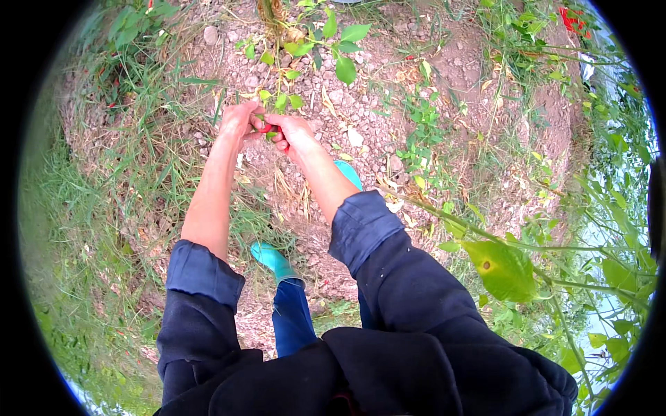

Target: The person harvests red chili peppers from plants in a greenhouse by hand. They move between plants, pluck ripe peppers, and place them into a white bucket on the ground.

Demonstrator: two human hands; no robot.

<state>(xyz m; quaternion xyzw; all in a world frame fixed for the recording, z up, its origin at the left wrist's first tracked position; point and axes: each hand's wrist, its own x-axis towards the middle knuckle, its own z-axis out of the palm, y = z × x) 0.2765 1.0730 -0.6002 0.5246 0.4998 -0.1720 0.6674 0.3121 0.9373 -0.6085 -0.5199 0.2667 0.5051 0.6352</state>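
Both of my hands meet low over the soil, at the lower tip of a leafy green plant (281, 100). My left hand (243, 118) has its fingers closed at a thin stem just beside a red chili pepper (266, 128). Red also shows between the fingers of my right hand (292, 134), which touches my left hand; it seems to hold one or more red peppers. The fingers hide most of the peppers and the stem between them.
Stony soil (333, 112) with tufts of grass (166, 179) surrounds the hands. A branch with a large spotted leaf (502, 270) reaches in from the right, near my right sleeve. My turquoise boots (273, 260) stand below. Something red (574, 22) lies at the upper right.
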